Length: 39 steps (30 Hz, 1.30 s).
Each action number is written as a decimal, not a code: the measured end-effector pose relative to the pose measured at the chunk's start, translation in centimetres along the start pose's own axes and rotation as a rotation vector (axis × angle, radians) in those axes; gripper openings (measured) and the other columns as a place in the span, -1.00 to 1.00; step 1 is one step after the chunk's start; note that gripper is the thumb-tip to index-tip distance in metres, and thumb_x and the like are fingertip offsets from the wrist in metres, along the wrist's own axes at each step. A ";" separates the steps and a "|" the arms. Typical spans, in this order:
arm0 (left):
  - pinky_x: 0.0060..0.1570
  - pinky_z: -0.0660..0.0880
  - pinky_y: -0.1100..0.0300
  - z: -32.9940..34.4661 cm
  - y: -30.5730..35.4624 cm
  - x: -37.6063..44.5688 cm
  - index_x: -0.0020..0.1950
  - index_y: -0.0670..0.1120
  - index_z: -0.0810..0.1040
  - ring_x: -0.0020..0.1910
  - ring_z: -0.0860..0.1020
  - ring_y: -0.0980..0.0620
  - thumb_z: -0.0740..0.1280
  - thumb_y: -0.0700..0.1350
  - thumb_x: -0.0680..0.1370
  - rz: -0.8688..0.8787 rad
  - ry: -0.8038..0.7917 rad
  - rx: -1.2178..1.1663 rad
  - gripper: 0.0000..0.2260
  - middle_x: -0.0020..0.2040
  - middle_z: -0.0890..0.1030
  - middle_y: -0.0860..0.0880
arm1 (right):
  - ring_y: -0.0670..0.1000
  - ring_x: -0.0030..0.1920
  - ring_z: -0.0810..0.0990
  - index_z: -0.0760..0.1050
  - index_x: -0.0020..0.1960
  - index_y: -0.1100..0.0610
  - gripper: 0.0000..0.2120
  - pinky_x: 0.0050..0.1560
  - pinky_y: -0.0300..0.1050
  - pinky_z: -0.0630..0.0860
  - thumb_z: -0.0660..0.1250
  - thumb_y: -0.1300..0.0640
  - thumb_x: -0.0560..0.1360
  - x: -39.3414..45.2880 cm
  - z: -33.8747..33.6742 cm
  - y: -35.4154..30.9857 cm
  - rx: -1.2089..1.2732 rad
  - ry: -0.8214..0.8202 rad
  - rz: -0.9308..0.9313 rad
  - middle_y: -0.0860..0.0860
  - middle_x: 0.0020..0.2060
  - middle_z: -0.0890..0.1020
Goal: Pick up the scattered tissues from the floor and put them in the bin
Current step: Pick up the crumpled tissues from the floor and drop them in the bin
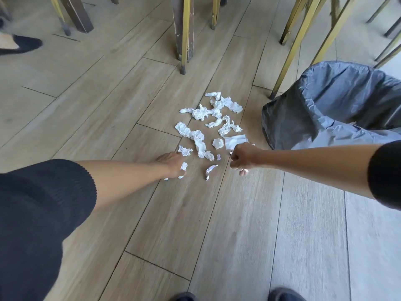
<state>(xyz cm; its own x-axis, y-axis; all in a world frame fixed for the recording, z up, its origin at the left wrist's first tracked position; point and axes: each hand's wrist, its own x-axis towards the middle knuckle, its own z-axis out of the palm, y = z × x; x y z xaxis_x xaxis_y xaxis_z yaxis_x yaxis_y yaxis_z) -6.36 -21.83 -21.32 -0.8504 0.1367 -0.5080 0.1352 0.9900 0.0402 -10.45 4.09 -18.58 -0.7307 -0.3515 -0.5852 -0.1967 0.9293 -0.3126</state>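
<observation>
Several crumpled white tissues [200,139] lie scattered on the wooden floor in the middle of the view. A bin [338,98] lined with a grey plastic bag stands at the right, just beyond the pile. My left hand [172,165] reaches down at the pile's near left edge, fingers closed around white tissue pieces that stick out under it. My right hand [243,157] is a fist at the pile's near right edge, with bits of tissue showing below the fingers. A small twisted tissue [210,170] lies between the two hands.
Yellow and dark chair legs [184,33] stand just behind the tissues, with more metal legs [297,42] behind the bin. Another person's dark shoe [20,45] is at the far left. My own shoe tips [284,295] show at the bottom edge.
</observation>
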 end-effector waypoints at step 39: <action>0.03 0.46 0.04 -0.4 -0.3 3.1 0.45 0.04 0.26 0.17 0.50 -0.25 0.28 -0.04 0.60 -0.033 0.063 -0.147 -0.56 0.28 0.42 -0.21 | 0.03 -0.25 0.64 0.54 -0.13 0.22 -0.76 -0.08 -0.04 0.58 0.23 0.08 0.57 1.6 -0.9 -0.8 -0.103 0.117 0.042 0.11 -0.38 0.70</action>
<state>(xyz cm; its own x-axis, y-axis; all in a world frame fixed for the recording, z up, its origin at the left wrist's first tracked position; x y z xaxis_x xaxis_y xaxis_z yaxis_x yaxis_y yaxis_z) -9.28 -21.72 -22.53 -0.8840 0.1014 -0.4564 0.0346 0.9877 0.1526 -12.07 2.85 -18.61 -0.8099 -0.3019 -0.5030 -0.2261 0.9518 -0.2073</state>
